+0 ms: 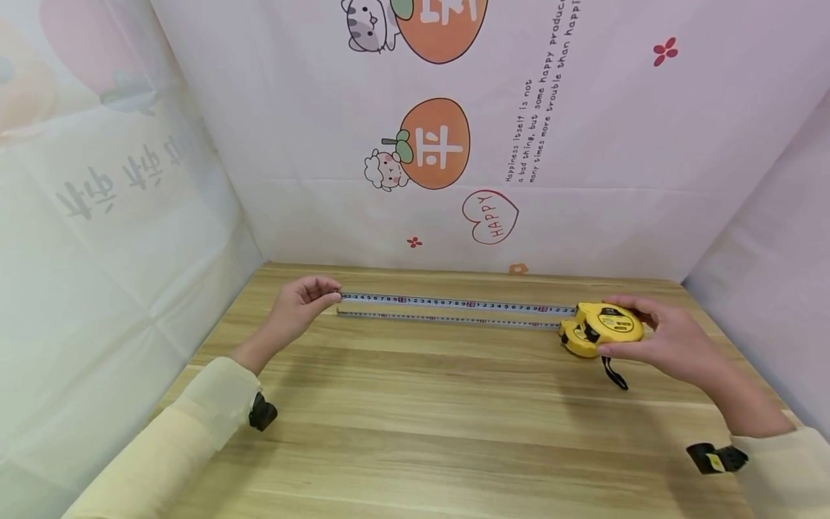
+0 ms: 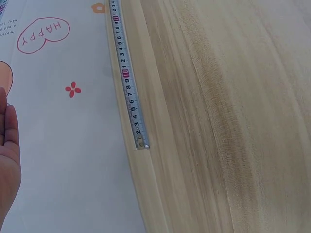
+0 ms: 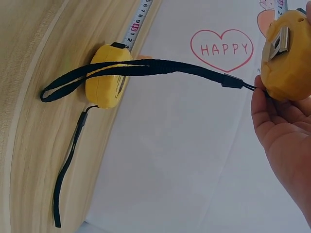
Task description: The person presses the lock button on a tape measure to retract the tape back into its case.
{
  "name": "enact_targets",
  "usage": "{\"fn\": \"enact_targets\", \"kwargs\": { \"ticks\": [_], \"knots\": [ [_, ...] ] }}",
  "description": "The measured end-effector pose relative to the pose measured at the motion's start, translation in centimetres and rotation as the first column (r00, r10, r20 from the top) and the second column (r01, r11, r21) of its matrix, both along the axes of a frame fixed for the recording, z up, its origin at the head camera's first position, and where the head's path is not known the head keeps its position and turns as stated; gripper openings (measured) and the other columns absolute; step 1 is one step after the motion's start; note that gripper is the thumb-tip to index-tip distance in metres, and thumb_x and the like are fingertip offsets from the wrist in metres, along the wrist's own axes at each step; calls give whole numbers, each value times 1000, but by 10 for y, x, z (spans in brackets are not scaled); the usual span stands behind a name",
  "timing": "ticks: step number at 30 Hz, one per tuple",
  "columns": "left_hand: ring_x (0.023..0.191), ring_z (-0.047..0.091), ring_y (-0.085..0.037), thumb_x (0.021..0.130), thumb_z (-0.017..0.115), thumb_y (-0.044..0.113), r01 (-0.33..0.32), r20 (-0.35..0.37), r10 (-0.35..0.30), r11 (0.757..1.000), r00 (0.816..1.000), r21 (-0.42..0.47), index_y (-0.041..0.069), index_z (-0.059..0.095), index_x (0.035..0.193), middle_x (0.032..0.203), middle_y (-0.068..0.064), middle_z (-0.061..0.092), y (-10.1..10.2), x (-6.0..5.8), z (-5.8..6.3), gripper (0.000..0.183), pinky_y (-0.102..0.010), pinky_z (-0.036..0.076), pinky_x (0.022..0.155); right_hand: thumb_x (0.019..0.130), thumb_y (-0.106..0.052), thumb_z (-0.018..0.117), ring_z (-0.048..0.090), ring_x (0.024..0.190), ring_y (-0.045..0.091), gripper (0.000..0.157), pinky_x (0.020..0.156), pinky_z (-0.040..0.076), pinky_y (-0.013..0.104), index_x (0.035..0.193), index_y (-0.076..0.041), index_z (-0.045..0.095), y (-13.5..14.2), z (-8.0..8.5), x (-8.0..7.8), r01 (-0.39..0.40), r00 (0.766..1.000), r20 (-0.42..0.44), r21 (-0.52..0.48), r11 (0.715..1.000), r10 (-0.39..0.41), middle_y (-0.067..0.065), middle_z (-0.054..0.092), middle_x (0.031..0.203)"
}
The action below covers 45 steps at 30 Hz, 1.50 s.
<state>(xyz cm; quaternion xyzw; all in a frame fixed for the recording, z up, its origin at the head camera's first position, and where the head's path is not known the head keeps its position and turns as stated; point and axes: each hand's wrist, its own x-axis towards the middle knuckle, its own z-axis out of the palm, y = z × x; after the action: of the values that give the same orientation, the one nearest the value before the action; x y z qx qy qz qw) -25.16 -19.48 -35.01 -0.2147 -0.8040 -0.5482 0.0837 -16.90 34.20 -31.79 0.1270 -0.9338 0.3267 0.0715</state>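
Two yellow tape measures were drawn out in front of you, one raised in the air and one lying on the worktop (image 1: 402, 404). Your left grip (image 1: 301, 303) pinched the free end of the raised blade (image 1: 441, 302) between thumb and finger, while your right grip (image 1: 671, 335) was closed round the case of the held tape measure (image 1: 609, 322), so the blade ran nearly straight between the two. The resting tape measure (image 3: 103, 91) sat near the back edge of the worktop, apart from both grips, with its own blade (image 2: 127, 82) stretched along that edge toward your left. A black strap (image 3: 197, 71) hung from the held case and crossed in front of the resting one in the right wrist view; a second strap (image 3: 58, 204) trailed from the resting case. Judging by this, the step in hand was keeping one blade extended above the other, roughly alongside it. Whatever came next seemed to call for both grips moving together: a firm pinch at the left, a steady case at the right, and the loose strap kept from snagging. Letting the left end go first would have risked the blade whipping back or buckling.
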Motion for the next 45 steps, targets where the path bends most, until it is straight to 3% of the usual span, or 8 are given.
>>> {"fn": "enact_targets", "kwargs": {
  "ticks": [9, 34, 45],
  "knots": [
    [74, 59, -9, 94, 62, 0, 4, 2, -4, 1000, 1000, -2, -9, 64, 107, 95, -20, 65, 3, 0, -2, 16, -21, 49, 62, 76, -29, 85, 48, 114, 43, 73, 67, 47, 20, 137, -4, 52, -2, -1, 0, 6, 1000, 16, 9, 1000, -6, 24, 52, 131],
    [76, 61, -15, 94, 67, 13, 27, 5, -27, 1000, 1000, 7, -2, 66, 105, 94, -13, 66, 12, -2, -2, 20, -23, 49, 62, 77, -32, 84, 48, 115, 44, 75, 67, 48, 26, 138, -3, 50, -9, 0, -3, 6, 998, 59, 12, 1000, -7, 25, 53, 129],
    [75, 59, -12, 94, 64, 7, 27, 28, -27, 1000, 999, 0, -6, 65, 108, 95, -15, 66, 18, 1, 2, 19, -21, 46, 60, 77, -34, 84, 49, 115, 44, 75, 69, 48, 27, 137, -3, 51, -14, 1, -3, 7, 998, 57, 23, 1000, -9, 24, 55, 127]
  ]
}}
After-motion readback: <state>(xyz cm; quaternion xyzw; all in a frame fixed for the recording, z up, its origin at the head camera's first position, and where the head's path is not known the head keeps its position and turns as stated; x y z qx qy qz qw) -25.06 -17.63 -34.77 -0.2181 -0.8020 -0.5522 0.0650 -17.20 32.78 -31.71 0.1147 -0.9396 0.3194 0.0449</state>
